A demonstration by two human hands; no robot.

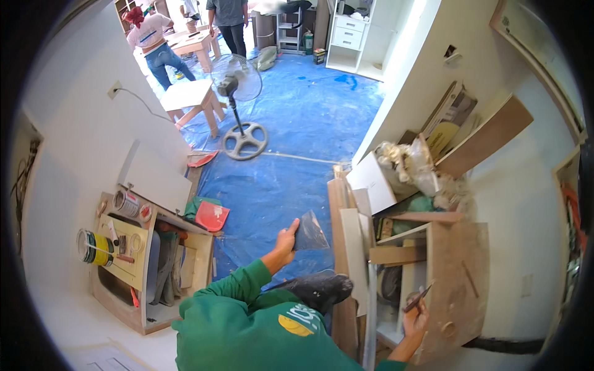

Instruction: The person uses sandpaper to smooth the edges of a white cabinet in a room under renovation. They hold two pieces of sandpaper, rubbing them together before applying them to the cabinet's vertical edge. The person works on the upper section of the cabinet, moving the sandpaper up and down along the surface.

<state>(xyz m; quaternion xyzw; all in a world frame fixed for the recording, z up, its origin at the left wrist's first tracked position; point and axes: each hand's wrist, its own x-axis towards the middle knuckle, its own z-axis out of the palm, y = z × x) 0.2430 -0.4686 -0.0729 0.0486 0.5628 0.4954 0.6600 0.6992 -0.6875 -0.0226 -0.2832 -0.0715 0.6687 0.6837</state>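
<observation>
My left hand reaches forward over the blue floor sheet. It is closed on the edge of a thin, greyish flat plate with slanted sides and smears on its face. On the right, my right hand is closed around a slim dark-handled tool with a thin pointed tip; its exact kind is too small to make out. That hand hovers in front of an open wooden cabinet lying at my right. My knee in dark, stained trousers shows between the arms.
At left, a low cabinet carries a yellow-labelled can and a grey can. A red dustpan lies beside it. Boards and plastic bags crowd the right. Ahead stand a fan, a wooden stool and people.
</observation>
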